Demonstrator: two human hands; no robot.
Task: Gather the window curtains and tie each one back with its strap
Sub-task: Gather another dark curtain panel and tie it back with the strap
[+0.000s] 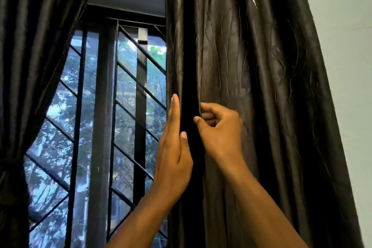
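Right curtain, dark brown with a raised wavy pattern, hangs loose beside the barred window, covering that window's right edge. Left hand lies flat along the curtain's window-side edge, fingers straight, thumb pressed to the fabric. Right hand, just beside it, has fingers curled, pinching a fold. Left curtain hangs across the window's opposite side, cinched low.

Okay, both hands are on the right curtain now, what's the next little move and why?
Probably draw the pinched fold toward the wall. The right hand pinches a pleat of the right curtain while the left hand lies flat along its window-side edge. This curtain hangs loose; the left curtain already looks cinched.
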